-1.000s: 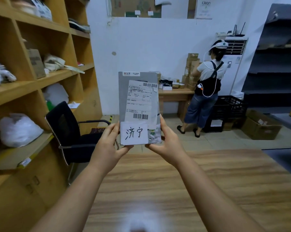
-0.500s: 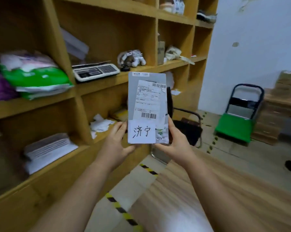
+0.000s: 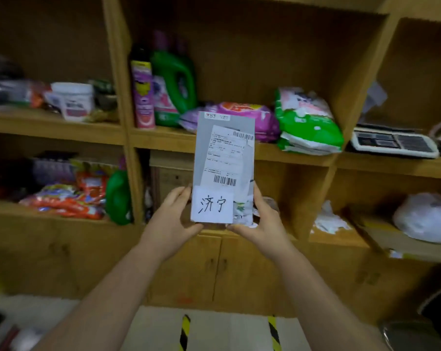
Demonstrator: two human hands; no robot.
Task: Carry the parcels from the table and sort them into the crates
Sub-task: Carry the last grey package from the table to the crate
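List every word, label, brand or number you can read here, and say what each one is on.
"济宁": handwritten on the white paper slip at the bottom of the grey parcel, held by the left hand and right hand.
"公牛": small brand mark at the parcel's top left corner.
Shipping label: barcodes visible, print too small to read.
Shelf bottles and bags: blurred, unreadable.

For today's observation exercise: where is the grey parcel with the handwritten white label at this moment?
In the head view the grey parcel is upright at centre frame, held at its lower end between the left hand and right hand, in front of the wooden shelves.
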